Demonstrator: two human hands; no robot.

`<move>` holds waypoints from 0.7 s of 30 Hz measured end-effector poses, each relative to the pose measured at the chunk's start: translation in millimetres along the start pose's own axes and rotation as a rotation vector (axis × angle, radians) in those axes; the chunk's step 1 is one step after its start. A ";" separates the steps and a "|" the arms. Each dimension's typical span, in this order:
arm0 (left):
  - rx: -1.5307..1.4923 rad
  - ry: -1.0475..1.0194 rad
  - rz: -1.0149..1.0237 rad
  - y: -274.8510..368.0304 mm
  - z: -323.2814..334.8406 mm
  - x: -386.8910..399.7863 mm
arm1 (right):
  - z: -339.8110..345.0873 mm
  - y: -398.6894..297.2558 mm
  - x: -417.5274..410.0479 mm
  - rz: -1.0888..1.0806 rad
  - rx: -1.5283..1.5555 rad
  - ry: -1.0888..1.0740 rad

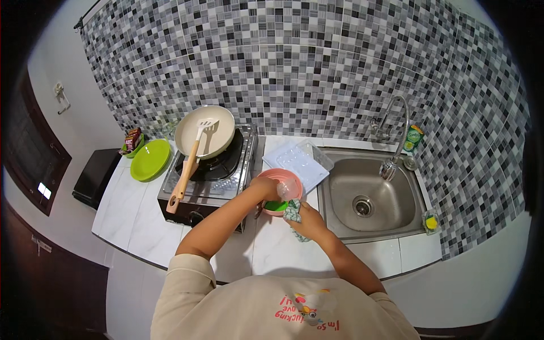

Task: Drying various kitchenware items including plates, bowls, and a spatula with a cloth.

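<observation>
A pink bowl stands on the white tiled counter between the stove and the sink. My left hand reaches into it, beside a clear plastic item; whether the fingers hold that item is hard to see. Something bright green lies inside the bowl near its front. My right hand grips a green-and-white cloth at the bowl's front right rim, and part of the cloth hangs below the hand.
Left of the bowl is a gas stove bearing a cream pan and a wooden-handled slotted spatula. Behind it lie a pale blue board and a clear container. The steel sink is at right, a green plate far left.
</observation>
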State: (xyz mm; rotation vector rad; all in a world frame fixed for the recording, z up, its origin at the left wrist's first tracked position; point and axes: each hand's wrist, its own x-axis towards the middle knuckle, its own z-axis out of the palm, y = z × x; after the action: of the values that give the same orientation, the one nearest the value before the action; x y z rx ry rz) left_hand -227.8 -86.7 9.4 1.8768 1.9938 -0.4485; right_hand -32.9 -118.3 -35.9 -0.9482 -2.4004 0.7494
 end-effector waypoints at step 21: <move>-1.110 -0.280 0.491 26.0 31.1 19.1 | -65.0 3.7 -31.7 0.040 -0.160 0.133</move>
State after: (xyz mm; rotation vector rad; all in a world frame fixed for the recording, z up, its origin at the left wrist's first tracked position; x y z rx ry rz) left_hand -201.3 -82.7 -26.6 1.3482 1.1020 0.4429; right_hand 27.5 -118.2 4.1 -1.0763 -2.3576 0.4975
